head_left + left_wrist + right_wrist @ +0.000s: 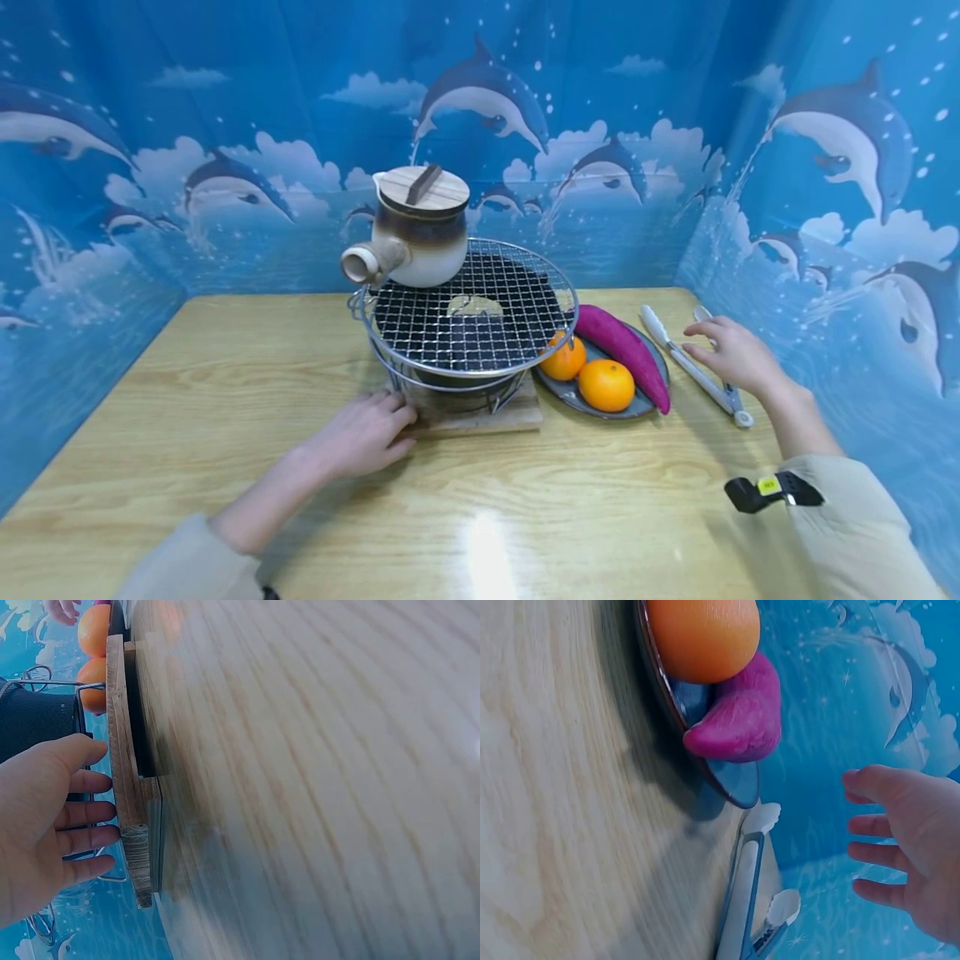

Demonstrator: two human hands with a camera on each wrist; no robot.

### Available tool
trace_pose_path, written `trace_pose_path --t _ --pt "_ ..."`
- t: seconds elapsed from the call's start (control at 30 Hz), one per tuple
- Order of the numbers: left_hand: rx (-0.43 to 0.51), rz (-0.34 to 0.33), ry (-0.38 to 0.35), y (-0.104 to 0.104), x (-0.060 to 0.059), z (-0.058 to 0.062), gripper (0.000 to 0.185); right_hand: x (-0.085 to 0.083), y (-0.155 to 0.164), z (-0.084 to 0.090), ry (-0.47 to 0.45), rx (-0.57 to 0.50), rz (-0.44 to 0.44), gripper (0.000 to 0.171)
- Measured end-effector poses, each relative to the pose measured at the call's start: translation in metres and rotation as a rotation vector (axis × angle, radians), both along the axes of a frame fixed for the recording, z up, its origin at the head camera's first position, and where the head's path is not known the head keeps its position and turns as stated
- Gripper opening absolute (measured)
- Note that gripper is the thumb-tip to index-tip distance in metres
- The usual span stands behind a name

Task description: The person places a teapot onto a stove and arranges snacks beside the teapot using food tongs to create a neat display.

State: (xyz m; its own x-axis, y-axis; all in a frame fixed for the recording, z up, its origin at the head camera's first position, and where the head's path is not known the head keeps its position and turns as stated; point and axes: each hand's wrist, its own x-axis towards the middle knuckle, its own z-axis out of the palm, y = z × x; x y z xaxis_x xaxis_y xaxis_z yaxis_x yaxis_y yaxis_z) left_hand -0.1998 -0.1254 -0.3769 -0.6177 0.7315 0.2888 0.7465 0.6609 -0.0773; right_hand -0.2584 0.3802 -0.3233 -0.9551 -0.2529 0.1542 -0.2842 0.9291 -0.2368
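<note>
My left hand (pixel 367 435) lies at the left front corner of the wooden board (pixel 517 415) under a round tabletop grill. In the left wrist view its fingers (pixel 88 840) are extended beside the board's edge; whether they touch it I cannot tell. On the grill's wire mesh rack (pixel 480 337), at the back left, sits a lidded clay teapot (pixel 427 250) with a hollow side handle. My right hand (pixel 738 354) hovers over the metal tongs (pixel 705 383), fingers loosely bent and holding nothing. The tongs' white tips (pixel 763 817) point away from me, spread apart.
Right of the grill, a dark plate (pixel 551 387) bears two oranges (pixel 606 386) and a long purple sweet potato (pixel 626 350). Behind and beside the wooden table (pixel 225 367) hangs a blue dolphin-print curtain (pixel 315 108).
</note>
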Motion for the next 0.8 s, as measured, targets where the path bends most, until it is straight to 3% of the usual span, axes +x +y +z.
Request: trace_pose_path --t 0.47,0.8 --pt "0.001 0.007 0.0 0.003 0.001 0.001 0.023 -0.012 0.019 -0.016 -0.041 0.014 -0.144 0.052" --pt "0.007 0.004 -0.012 0.002 0.002 0.001 0.022 -0.023 0.021 -0.027 -0.058 0.052 -0.172 0.055"
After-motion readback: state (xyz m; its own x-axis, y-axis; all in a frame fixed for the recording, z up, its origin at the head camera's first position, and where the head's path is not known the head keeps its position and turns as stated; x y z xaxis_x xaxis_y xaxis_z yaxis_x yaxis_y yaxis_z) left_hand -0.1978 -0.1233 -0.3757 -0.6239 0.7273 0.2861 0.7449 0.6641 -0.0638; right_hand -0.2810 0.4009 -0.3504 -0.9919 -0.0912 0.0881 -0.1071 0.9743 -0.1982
